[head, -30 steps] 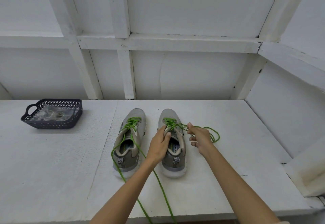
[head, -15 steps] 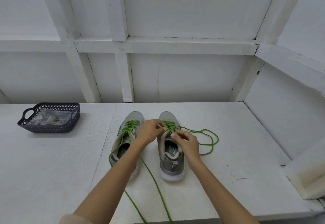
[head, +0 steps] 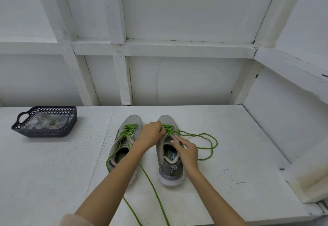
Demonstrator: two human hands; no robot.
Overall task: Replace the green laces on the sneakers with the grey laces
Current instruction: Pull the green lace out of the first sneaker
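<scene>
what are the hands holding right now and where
Left hand pinches the green lace at the right sneaker's crossings. Right hand rests on that sneaker's eyelet edge; a closed grip cannot be told.

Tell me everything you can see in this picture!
Sneakers: two, grey, side by side in the middle of the table.
Green laces: two, bright green, one in each sneaker, loose ends trailing over the table.
Basket: one, dark, far left on the table.
Plastic bag: one, clear, inside the basket.
Table: one, white.
Wall: white panels, behind the table.
Left hand: one, pinching the lace on the right-hand sneaker.
Right hand: one, resting on that same sneaker.
</scene>
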